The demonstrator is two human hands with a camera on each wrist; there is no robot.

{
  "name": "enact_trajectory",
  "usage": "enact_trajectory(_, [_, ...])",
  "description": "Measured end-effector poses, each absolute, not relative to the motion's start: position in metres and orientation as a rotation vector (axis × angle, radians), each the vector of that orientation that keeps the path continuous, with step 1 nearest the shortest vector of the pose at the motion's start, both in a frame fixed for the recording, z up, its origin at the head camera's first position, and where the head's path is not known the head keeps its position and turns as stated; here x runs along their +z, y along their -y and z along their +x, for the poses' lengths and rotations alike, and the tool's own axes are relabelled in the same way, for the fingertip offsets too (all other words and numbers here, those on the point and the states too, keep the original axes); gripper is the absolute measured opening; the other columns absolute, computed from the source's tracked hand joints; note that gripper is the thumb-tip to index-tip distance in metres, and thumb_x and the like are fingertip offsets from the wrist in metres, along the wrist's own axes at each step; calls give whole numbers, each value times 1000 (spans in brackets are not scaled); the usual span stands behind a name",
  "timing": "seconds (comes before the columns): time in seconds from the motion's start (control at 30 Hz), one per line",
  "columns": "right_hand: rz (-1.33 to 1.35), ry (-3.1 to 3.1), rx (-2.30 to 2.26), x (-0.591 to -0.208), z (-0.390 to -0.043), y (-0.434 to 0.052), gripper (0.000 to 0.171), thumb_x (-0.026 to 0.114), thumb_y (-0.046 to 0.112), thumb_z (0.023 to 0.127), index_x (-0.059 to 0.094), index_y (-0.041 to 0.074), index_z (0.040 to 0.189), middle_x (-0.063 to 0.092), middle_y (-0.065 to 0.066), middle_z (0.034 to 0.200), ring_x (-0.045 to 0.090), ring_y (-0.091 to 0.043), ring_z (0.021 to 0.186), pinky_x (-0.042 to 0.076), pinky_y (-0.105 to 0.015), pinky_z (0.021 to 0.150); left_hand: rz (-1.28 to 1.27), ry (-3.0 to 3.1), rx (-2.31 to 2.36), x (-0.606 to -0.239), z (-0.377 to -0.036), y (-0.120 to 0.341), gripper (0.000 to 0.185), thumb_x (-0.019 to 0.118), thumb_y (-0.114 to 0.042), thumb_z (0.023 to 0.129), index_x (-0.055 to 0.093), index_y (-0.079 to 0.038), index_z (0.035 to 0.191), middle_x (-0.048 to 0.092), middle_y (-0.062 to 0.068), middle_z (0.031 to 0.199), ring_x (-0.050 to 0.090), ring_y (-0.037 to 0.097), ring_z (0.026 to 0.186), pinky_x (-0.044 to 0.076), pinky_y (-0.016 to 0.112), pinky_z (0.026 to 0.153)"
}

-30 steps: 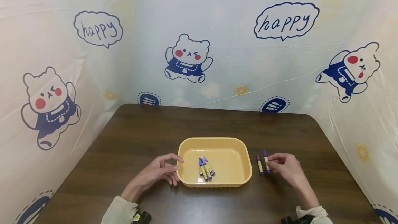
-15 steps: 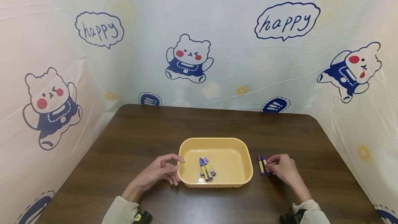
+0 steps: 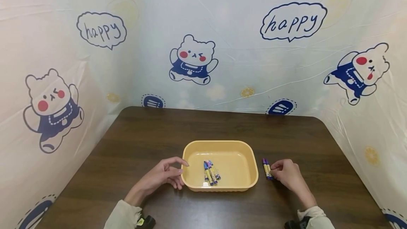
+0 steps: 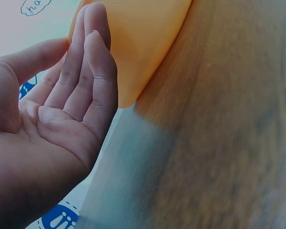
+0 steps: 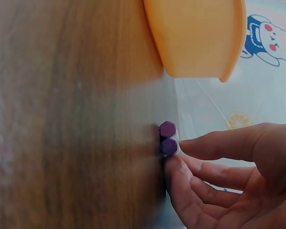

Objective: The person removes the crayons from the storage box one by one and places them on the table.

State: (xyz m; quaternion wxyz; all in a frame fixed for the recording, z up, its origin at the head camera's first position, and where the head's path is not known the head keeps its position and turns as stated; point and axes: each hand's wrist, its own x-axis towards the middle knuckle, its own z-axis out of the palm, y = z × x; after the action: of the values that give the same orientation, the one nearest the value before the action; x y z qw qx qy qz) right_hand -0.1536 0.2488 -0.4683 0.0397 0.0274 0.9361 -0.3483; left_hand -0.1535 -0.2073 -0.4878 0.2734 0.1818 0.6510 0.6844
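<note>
A yellow plastic bin (image 3: pixel 235 169) stands on the dark wooden table, and several crayons (image 3: pixel 211 174) with yellow wrappers lie in its left part. My left hand (image 3: pixel 163 173) holds the bin's left rim between thumb and index finger, with the other fingers loosely bent outside it. To the right of the bin, two purple-tipped crayons lie side by side, touching. The left one (image 3: pixel 265 169) appears more reddish purple. The right one (image 5: pixel 169 146) is between the thumb and index finger of my right hand (image 3: pixel 287 176), which pinches it near its lower end.
The brown table (image 3: pixel 152 130) stretches out around the bin. A pale curtain (image 3: pixel 235 56) printed with bears and words encloses its back and sides. A dark strap (image 3: pixel 147 222) is at my left wrist, with another at the right.
My right hand has moved the right purple crayon leftward and slightly nearer, until it lies against the other one. My left hand and the bin have stayed in place.
</note>
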Motion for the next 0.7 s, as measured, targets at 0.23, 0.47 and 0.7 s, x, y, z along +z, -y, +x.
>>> enact_trajectory(0.23, [91,-2873,-1074,-469,-153,-250,7,74,8,81,73,3,86,68,-1,72,59,-13,63,48,-30,55,506,-1748,1840,-487,-154,207,37,50,-4,103,43,12,135,71,27,89,71,24,72,60,38,65])
enact_trajectory(0.47, [88,-2886,-1060,-471,-158,-249,8,74,8,80,73,2,85,68,-1,72,58,-14,63,48,-30,55,512,-1745,1842,-487,-154,207,37,50,-4,103,43,12,135,71,28,89,71,24,72,60,38,66])
enact_trajectory(0.7, [141,-2866,-1094,-471,-159,-244,6,73,6,82,72,1,83,67,-2,68,60,-13,60,49,-29,53,494,-1747,1839,-487,-154,207,37,51,-5,103,43,11,135,71,27,89,71,24,72,60,39,67])
